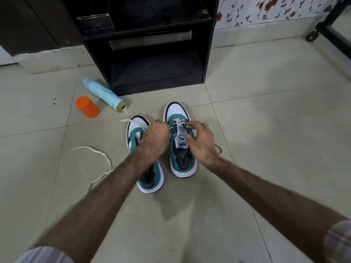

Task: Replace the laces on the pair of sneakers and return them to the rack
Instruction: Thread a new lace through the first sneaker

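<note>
On tiled floor [247, 114], before black rack [152, 59]: two teal-white sneakers [180, 141] side by side, toes toward rack, heels toward person, long axes running away from camera; left sneaker [150, 179] set slightly nearer. Two white laces: one loose lace [102, 162] on floor at left, other threaded in right sneaker's lower eyelets. Left hand [154, 138] curled, pinching lace end at right sneaker. Right hand [201, 143] pinches opposite strand beside tongue. One blue spray can [103, 93] lying down, one orange cap [87, 107] nearby.
</note>
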